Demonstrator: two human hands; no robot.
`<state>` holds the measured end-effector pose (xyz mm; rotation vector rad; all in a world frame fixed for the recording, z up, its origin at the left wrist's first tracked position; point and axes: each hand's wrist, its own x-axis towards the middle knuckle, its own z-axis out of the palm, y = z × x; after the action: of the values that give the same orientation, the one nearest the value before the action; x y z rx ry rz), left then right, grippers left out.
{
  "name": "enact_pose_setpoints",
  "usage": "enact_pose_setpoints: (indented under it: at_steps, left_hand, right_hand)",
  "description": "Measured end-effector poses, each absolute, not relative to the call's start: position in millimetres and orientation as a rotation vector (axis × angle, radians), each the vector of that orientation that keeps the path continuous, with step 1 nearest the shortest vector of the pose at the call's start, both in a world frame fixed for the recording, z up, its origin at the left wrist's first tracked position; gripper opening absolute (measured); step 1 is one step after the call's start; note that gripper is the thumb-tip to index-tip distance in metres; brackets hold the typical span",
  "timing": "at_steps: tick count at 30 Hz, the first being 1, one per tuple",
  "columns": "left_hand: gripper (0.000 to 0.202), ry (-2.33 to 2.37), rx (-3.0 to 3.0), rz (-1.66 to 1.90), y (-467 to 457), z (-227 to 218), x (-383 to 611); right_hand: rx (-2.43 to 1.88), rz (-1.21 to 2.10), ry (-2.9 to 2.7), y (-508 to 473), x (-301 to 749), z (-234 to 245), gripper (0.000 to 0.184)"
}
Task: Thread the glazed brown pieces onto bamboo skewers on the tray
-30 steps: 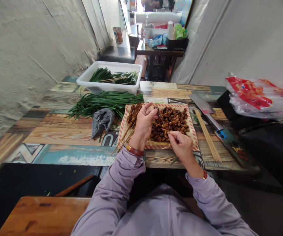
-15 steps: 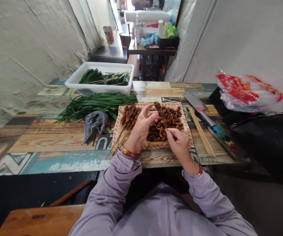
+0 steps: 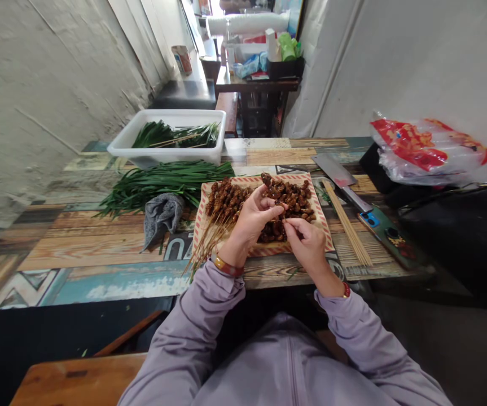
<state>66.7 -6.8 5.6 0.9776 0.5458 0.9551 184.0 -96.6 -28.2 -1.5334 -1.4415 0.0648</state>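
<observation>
My left hand [image 3: 251, 220] is closed, thumb and fingers pinched round a skewer of dark brown meat [image 3: 266, 179], whose top piece sticks out beyond the fingers. My right hand [image 3: 308, 239] pinches at the lower end of the same skewer, just below my left thumb; the stick itself is mostly hidden. Under both hands a sheet of red-and-white striped paper [image 3: 203, 217] carries a heap of loose brown meat pieces [image 3: 300, 197]. Finished-looking meat skewers [image 3: 222, 203] lie on its left part, their sticks pointing toward me.
Right of the paper lie bare bamboo sticks [image 3: 347, 225], a cleaver [image 3: 338, 175] and a phone [image 3: 389, 237]. A black bag [image 3: 459, 237] and a red-and-clear plastic package [image 3: 429, 149] sit farther right. Left are a grey cloth [image 3: 162, 217], green chives [image 3: 171, 180] and a white tub [image 3: 116, 144].
My left thumb and fingers have closed and moved right and slightly down, toward my right fingertips. My right hand stays nearly in place, and the view has shifted slightly.
</observation>
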Motion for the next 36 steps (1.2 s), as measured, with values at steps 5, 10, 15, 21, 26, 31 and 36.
enact_pose_setpoints:
  at_steps: [5,10,15,21,26,31,36]
  left_hand:
    - [0.069,0.571,0.946,1.0,-8.1,4.3,68.0]
    - [0.072,0.567,0.917,1.024,-9.7,5.8,68.4]
    - [0.068,0.573,0.96,1.042,-5.0,7.2,63.5]
    - [0.065,0.557,0.947,1.148,0.1,9.1,55.1]
    - [0.071,0.613,1.047,1.172,2.4,3.3,56.0]
    - [0.07,0.719,1.124,1.296,2.4,1.3,58.8]
    - [0.055,0.661,1.056,1.467,-44.9,23.8,49.8]
  right_hand:
    - [-1.524,0.067,-1.453,-96.3,184.4,-28.6,0.022]
    - [-1.53,0.105,-1.454,-96.6,184.4,-28.1,0.022]
    - [-1.508,0.151,-1.435,-98.7,184.5,-29.2,0.02]
    - [-1.455,0.1,-1.534,-100.4,186.8,-30.2,0.016]
    - [-1.444,-0.023,-1.53,-96.5,188.2,-31.0,0.016]
    - [-1.506,-0.039,-1.436,-97.9,191.2,-31.2,0.019]
    - [-1.482,0.288,-1.38,-104.2,173.5,-25.0,0.024]
